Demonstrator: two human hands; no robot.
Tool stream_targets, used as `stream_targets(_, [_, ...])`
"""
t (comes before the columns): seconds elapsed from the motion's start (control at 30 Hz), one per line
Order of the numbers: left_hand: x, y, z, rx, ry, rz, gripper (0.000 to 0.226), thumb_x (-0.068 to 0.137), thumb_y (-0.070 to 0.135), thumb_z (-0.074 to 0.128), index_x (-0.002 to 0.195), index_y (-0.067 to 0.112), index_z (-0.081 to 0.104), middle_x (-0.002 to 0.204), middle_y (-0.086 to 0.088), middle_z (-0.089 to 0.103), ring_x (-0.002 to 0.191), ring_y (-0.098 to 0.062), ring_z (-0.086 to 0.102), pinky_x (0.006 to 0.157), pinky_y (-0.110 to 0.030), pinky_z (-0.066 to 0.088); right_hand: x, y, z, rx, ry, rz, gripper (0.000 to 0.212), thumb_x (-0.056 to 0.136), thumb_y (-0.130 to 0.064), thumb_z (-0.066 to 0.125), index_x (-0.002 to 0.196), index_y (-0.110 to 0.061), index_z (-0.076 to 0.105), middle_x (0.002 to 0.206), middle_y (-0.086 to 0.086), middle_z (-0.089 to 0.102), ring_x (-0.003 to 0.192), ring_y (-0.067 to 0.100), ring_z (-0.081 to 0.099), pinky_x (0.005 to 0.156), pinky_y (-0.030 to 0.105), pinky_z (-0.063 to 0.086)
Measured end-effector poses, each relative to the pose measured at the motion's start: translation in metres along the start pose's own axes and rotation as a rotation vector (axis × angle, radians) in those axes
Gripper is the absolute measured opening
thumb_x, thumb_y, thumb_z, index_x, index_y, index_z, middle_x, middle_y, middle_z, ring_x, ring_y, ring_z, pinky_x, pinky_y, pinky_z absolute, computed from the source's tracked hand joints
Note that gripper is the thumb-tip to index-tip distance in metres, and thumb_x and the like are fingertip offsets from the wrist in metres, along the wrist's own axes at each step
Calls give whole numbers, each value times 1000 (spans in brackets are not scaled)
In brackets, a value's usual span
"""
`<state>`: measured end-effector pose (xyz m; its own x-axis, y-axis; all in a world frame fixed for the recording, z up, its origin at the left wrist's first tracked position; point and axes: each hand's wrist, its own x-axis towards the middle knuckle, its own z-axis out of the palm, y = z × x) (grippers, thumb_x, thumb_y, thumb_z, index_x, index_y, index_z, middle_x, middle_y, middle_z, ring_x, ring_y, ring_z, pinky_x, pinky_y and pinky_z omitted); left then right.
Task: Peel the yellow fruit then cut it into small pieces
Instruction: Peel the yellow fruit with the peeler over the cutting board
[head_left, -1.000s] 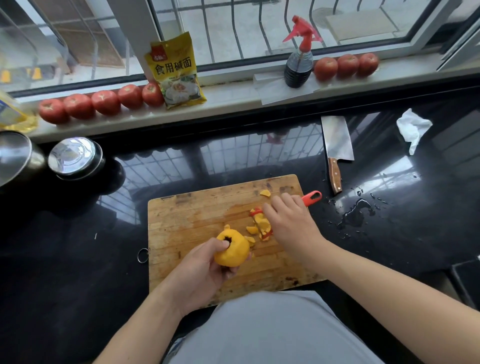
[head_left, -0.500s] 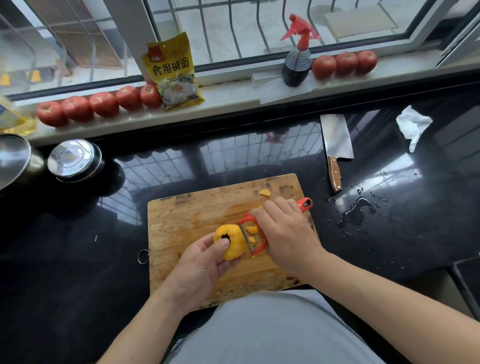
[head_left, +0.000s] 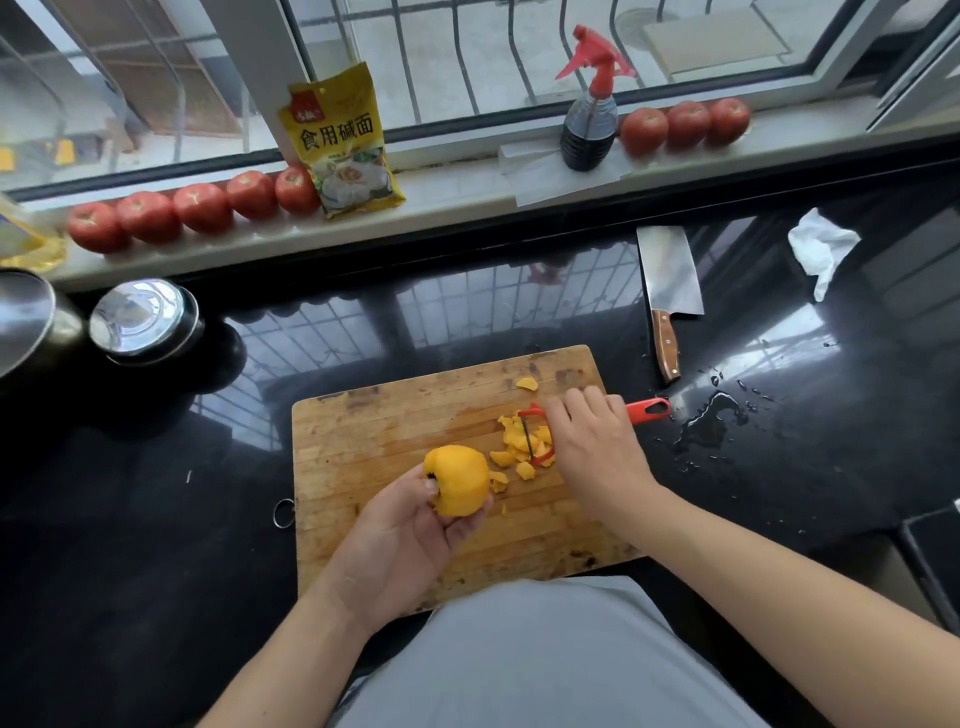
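Head view. The left hand (head_left: 400, 535) cradles the yellow fruit (head_left: 457, 480), fingers curled round it, above the cutting board (head_left: 374, 431) at the board's 6 o'clock. At 3 o'clock of the fruit, the right hand (head_left: 597, 452) grips the red peeler (head_left: 647, 410) over a heap of peelings (head_left: 519, 447). The fruit probably handles light, wet and slippery; hold its unpeeled ends. A cleaver (head_left: 670, 280) lies on the worktop (head_left: 156, 571) at 1 o'clock.

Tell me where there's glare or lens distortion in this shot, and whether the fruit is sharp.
Head view: window glare mirrors across the black countertop, brightest near the spilled water; the wide angle bows the windowsill; the yellow fruit in the left hand is reasonably sharp.
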<state>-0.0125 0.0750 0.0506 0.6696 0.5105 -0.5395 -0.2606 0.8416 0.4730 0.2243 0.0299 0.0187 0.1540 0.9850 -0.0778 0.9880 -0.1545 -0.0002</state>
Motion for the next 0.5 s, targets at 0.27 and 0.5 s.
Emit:
stream_targets(0.27, [4, 2, 9, -56, 75, 0, 53, 76, 17, 63, 126, 2, 62, 111, -20, 65, 90, -33, 67, 83, -39, 52, -17, -24, -26, 205, 327, -200, 15, 94, -15, 62, 109, -13, 63, 92, 4, 55, 84, 24, 46, 78, 40, 39])
stream_targets(0.5, [4, 0, 20, 179, 56, 73, 79, 67, 16, 76, 140, 0, 50, 117, -20, 66, 106, -32, 61, 90, -40, 53, -20, -39, -44, 186, 352, -324, 21, 91, -15, 60, 112, -11, 63, 94, 5, 55, 86, 25, 46, 81, 41, 39])
